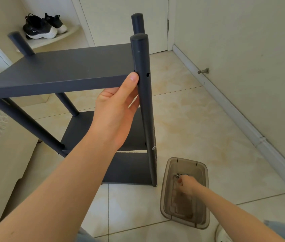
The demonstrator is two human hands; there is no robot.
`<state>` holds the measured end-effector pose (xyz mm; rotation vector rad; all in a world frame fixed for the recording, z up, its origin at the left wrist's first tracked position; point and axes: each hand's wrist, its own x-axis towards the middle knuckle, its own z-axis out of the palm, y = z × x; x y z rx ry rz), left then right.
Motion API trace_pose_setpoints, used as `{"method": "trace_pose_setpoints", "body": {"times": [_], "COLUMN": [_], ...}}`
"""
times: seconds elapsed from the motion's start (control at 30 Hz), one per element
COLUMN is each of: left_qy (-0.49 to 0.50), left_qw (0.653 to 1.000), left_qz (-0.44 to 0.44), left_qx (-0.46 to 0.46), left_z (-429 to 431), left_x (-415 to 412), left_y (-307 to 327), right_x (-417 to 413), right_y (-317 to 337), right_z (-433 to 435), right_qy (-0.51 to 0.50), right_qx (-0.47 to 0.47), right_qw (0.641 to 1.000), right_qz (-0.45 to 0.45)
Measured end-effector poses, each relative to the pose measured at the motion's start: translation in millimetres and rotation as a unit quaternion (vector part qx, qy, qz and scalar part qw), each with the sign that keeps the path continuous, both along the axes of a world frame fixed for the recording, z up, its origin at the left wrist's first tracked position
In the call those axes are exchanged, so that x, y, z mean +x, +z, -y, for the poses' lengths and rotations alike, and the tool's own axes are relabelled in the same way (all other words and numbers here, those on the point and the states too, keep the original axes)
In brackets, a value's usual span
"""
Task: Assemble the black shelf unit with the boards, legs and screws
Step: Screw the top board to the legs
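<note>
**A:** Item one, the largest?
**B:** Black shelf unit [127, 170], standing upright on the tiled floor [208, 119]. Three boards fitted; top board [78, 67] sits level between the posts.
**A:** Next?
**B:** Front right leg [146, 105] of the unit, with one open hole [148, 74] at top-board height.
**A:** Containers?
**B:** One clear brown tub [199, 203], on the floor just right of the unit's foot.
**A:** Other stock?
**B:** A pair of black shoes [42, 27] on a ledge beyond the unit's far left corner.
**A:** Hands?
**B:** Well apart. Left hand [115, 112] grips the top board's near right corner, thumb on its front edge beside the leg. Right hand [186, 186] is down in the tub, fingers bunched over silvery screws [179, 175]; whether it holds one, I cannot tell.
</note>
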<state>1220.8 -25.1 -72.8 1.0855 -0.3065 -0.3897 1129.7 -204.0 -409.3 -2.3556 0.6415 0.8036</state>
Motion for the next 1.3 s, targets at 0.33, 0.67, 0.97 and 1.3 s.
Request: {"method": "trace_pose_setpoints", "body": {"times": [0.33, 0.67, 0.97, 1.3], "left_qy": [-0.028, -0.036, -0.016, 0.034], "left_qw": [0.999, 0.999, 1.0, 0.999], "left_qz": [0.011, 0.016, 0.017, -0.033], "left_qx": [-0.015, -0.02, 0.013, 0.02], "left_z": [-5, -4, -3, 3], "left_x": [-1, 3, 0, -1], "left_y": [-8, -12, -9, -2], "right_x": [19, 16, 22, 54], "right_y": [-37, -50, -5, 182], "right_z": [14, 7, 10, 6], "right_qy": [-0.062, -0.051, 0.103, 0.281], "right_qx": [0.03, -0.028, -0.09, -0.123], "right_qw": [0.997, 0.997, 0.99, 0.951], "right_qz": [0.017, 0.056, -0.016, 0.05]}}
